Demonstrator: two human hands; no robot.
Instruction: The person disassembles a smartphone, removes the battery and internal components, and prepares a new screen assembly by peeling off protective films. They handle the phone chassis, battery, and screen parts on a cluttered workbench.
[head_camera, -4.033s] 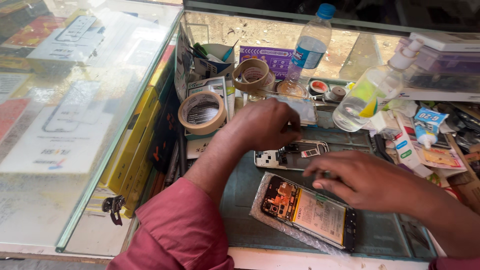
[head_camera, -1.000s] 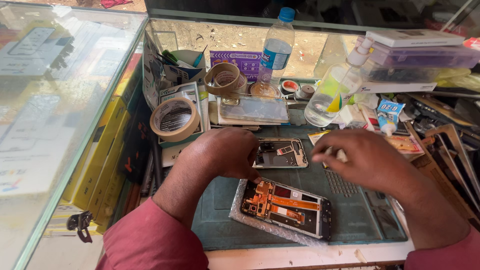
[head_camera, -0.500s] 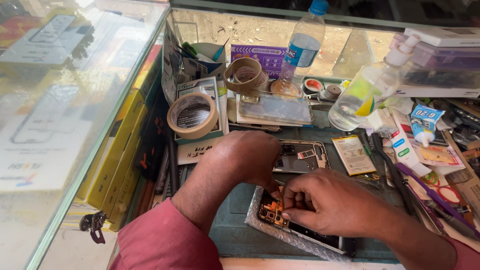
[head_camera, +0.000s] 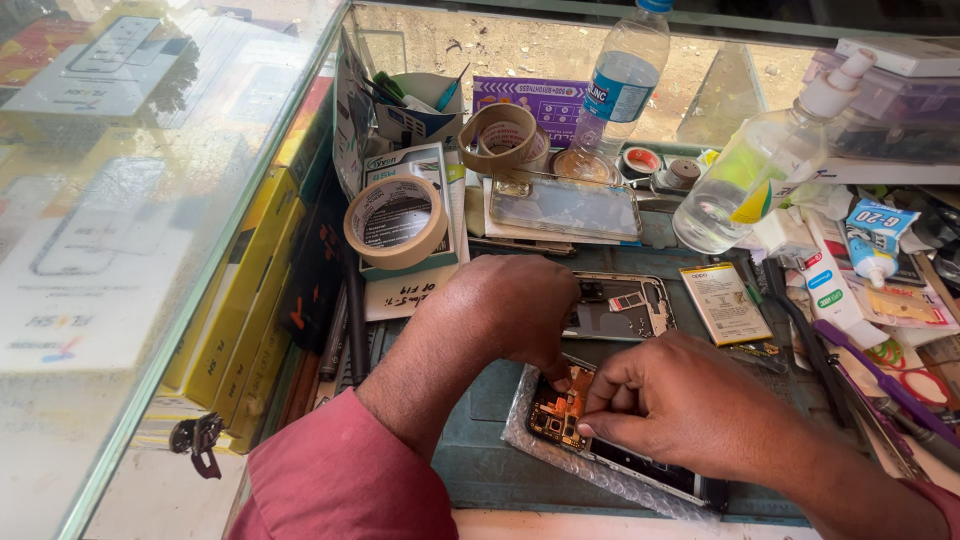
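At the bottom centre of the frame an opened smartphone (head_camera: 600, 440) lies back-up on a sheet of bubble wrap (head_camera: 560, 462), which cushions it against the teal work mat (head_camera: 480, 450). Both hands meet over its upper end, where orange circuitry shows. The right hand (head_camera: 690, 405) has its fingers pinched closed, tips pressed to the exposed board; whether anything small sits between them cannot be told. The left hand (head_camera: 515, 305) curls down from above, fingertips closed on the phone's top edge, seemingly steadying it so the other hand can work precisely.

Just behind the hands, mid-frame, the removed grey inner frame (head_camera: 620, 305) lies flat, set aside within easy reach. To its right rests the flat battery (head_camera: 722, 300), label up, apart from the phone.

Farther up, a glass screen panel (head_camera: 565, 208) lies flat on papers. At left of centre a roll of masking tape (head_camera: 397, 220) leans on a small box; a second tape roll (head_camera: 505, 135) stands behind it. A clear water bottle (head_camera: 622, 80) stands at top centre, and a tilted pump bottle of clear liquid (head_camera: 760, 170) rests at upper right, beside a small glue tube (head_camera: 868, 240). Tools crowd the right edge, and a glass display case (head_camera: 150, 200) fills the left.
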